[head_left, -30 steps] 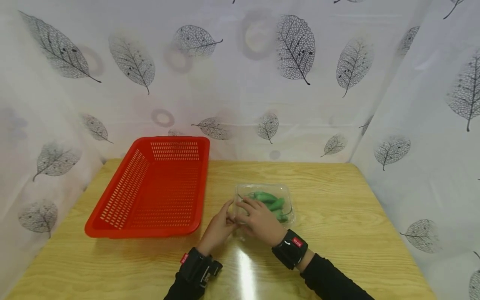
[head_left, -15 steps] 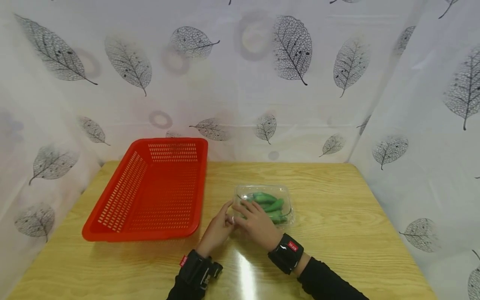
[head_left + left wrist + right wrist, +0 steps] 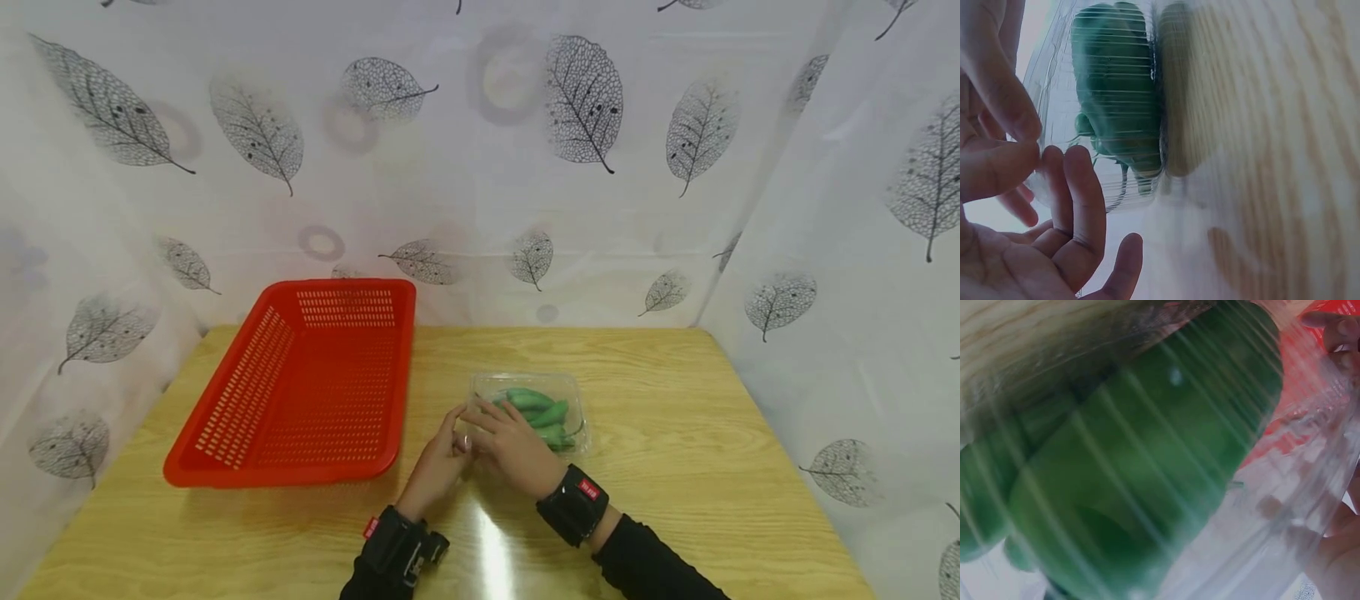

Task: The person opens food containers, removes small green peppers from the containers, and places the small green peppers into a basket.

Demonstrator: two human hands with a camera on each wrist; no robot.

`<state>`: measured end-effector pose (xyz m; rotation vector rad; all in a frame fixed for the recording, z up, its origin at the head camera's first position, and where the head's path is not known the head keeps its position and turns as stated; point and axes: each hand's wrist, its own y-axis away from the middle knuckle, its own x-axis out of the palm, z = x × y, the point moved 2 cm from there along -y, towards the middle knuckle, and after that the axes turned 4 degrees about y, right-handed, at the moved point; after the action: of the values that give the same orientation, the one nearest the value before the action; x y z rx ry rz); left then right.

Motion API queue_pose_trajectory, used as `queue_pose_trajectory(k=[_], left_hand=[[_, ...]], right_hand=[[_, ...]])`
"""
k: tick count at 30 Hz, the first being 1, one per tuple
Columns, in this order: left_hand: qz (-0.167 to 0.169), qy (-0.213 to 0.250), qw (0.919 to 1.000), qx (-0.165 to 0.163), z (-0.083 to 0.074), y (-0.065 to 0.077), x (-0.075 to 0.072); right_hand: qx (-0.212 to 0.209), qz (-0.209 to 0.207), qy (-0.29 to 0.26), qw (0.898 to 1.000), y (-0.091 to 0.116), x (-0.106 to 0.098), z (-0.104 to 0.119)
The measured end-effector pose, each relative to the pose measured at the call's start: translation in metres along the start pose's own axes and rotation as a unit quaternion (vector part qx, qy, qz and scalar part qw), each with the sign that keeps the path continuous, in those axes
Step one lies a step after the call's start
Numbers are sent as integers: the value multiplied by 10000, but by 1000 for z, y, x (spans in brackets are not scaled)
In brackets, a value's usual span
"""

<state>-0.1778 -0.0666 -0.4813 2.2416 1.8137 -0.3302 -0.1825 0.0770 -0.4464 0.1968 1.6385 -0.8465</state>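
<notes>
A clear plastic box [image 3: 567, 385] lies on the table in the head view, with several green peppers [image 3: 531, 399] inside. My left hand [image 3: 437, 468] is at its near left corner, and its fingers curl against the box's edge. From the right, my right hand [image 3: 523, 451] reaches over the same corner, covering it, and pinches the edge. In the left wrist view, fingertips [image 3: 1025, 125] meet at the rim beside the peppers [image 3: 1116, 87]. The right wrist view has a large green pepper [image 3: 1147, 462] close behind the ribbed plastic wall.
A red plastic basket [image 3: 307, 477] with slotted sides stands on the left of the wooden table [image 3: 660, 467]. Behind the table hangs a white leaf-patterned cloth [image 3: 465, 167], which also runs along both sides.
Both hands stay at the box's near left corner. The right hand has shifted slightly to the left, and its fingers have moved a little along the edge.
</notes>
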Motion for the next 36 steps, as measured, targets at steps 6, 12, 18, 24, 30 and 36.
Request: queue_pose_trajectory(k=[6,12,18,24,30,36], left_hand=[[-80,152,9998,-112,0,1,3],[-71,257,9991,-330,1,3,4],[-101,297,9991,-286,-2,3,5],[-89,344,9989,-301,-2,2,6],[-47,510,9984,-219,-2,3,5],[48,558,9984,-110,-2,4,5]], right_hand=[[-173,-159,194,9995,-2,-3,3],[-122,-234,312,9992,-2,3,6],[-83,-398,420,9983,0,7,8],[-14,-478,300,9984,1,9,9],[-21,-469,-138,9988,2,12,9],[-39,-412,-554,9976,4,13,9]])
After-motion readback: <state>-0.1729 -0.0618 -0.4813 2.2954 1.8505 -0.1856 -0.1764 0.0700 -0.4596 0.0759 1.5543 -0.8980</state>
